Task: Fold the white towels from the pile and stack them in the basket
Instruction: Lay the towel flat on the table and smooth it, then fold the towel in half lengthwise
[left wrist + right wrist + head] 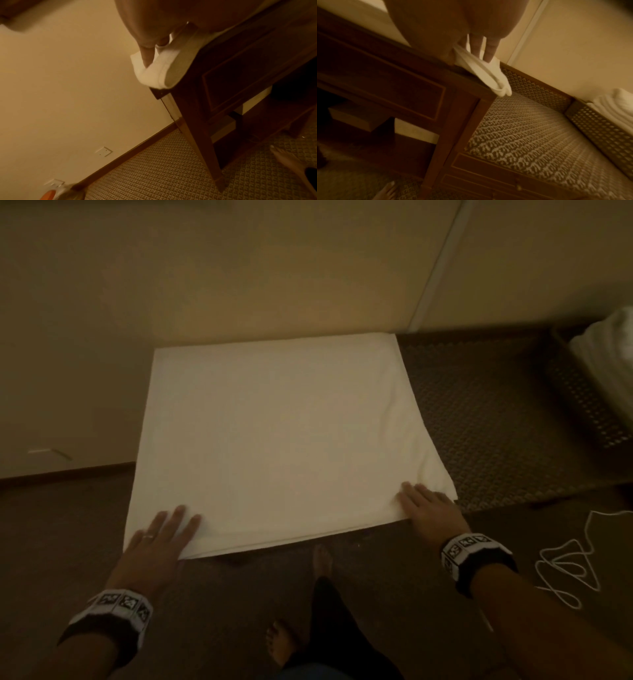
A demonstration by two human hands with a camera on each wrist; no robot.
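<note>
Head view, with both wrist views. A white towel (274, 436), folded into a broad flat rectangle, lies on the dark wooden bench (228, 75) and covers almost all of the top seen from above. Its far edge lies along the wall-side edge of the bench; its near edge runs along the front edge, and in the left wrist view its near left corner slightly overhangs the bench's corner.

The left hand (157, 542) lies flat on the towel's near left corner, fingers straight and spread, a ring on one finger. In the left wrist view a finger presses the layered corner of the towel (154, 70) at the bench's front left corner.

The right hand (428, 508) lies flat on the near right corner, fingers extended. In the right wrist view its fingertips (489, 56) press the doubled edge of the towel (489, 77) at the bench's front right corner. Neither hand grips the fabric.

To the right of the bench, a perforated basket (589, 405) stands on the patterned carpet (479, 419) and holds white towels (609, 350). A white cord (568, 566) lies looped on the floor near the right wrist.
</note>
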